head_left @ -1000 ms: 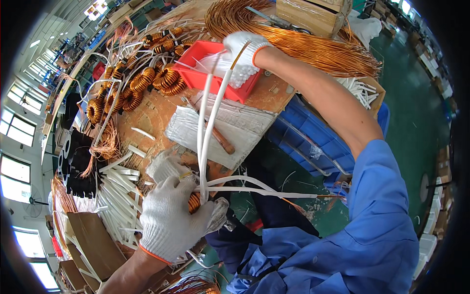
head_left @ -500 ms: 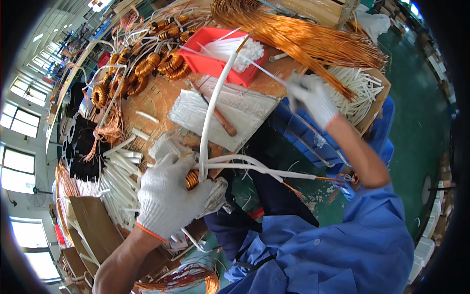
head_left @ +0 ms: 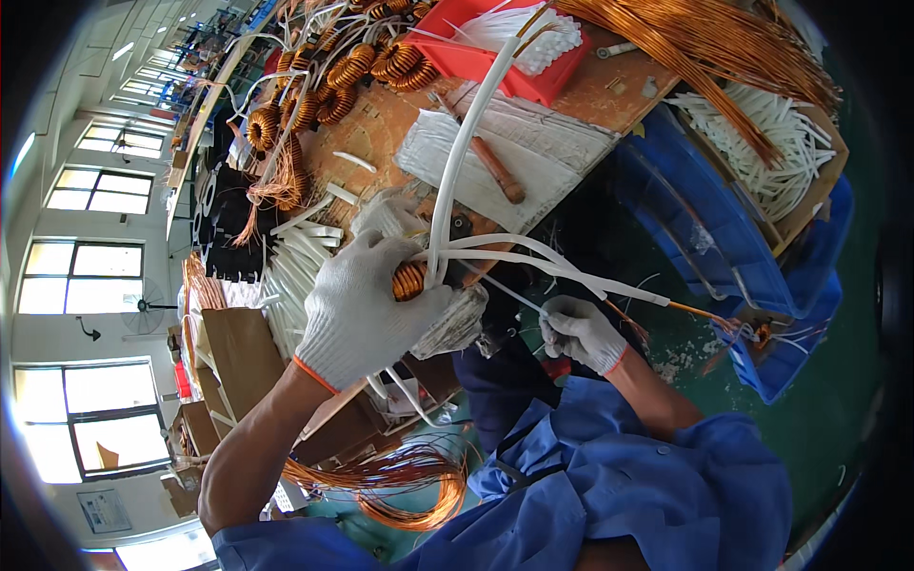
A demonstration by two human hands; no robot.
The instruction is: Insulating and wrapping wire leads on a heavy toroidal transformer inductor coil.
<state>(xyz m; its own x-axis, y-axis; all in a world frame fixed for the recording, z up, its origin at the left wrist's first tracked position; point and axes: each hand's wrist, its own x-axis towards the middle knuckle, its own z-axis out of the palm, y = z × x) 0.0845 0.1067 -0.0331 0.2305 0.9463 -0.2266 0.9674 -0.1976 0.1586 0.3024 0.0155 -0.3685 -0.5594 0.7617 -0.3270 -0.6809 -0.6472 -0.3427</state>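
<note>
My left hand (head_left: 357, 309), in a white knit glove, grips a small copper wire coil (head_left: 409, 281) at the near edge of the wooden workbench (head_left: 381, 143). Several long white sleeving tubes (head_left: 457, 162) rise from the coil toward the top of the view, and others run off to the right (head_left: 571, 276) over bare copper leads. My right hand (head_left: 579, 333), also gloved, pinches one thin lead below those tubes, close to my blue jacket.
A red tray (head_left: 533, 81) with white tubes sits at the bench's far side, next to several wound copper coils (head_left: 352, 71). Long copper wire bundles (head_left: 714, 48) lie top right. Blue bins (head_left: 705, 219) stand right of the bench. Cut white sleeves (head_left: 295, 276) lie left.
My right hand has come down from the red tray, across the blue bins, to the lead beside the coil. My left hand has kept hold of the coil.
</note>
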